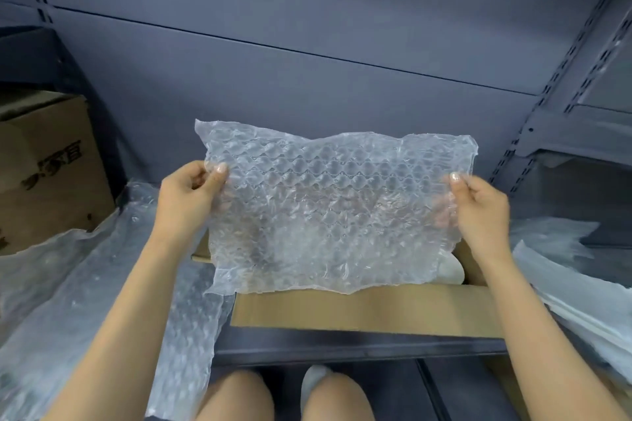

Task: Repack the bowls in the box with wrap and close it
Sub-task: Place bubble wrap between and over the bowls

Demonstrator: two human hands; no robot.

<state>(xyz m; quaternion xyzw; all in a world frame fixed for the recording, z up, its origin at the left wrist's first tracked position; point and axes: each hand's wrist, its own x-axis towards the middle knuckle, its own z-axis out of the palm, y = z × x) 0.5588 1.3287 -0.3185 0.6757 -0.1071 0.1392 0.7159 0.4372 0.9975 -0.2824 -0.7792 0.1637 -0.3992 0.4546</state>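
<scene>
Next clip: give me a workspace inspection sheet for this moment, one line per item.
Surface: dark shelf bearing the box and wrap.
Job's things: bubble wrap sheet held spread over the open box; a white item, probably a bowl, shows inside.
Clutter: loose wrap at left; white sheets at right; another carton far left.
Grippers: left hand and right hand each pinch a side edge of the sheet.
Cables: nothing seen.
Surroundings: grey metal back panel, slotted upright.

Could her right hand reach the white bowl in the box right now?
Probably not yet: the right hand is pinching the bubble wrap, which hangs over the box and covers most of the bowl.
</scene>
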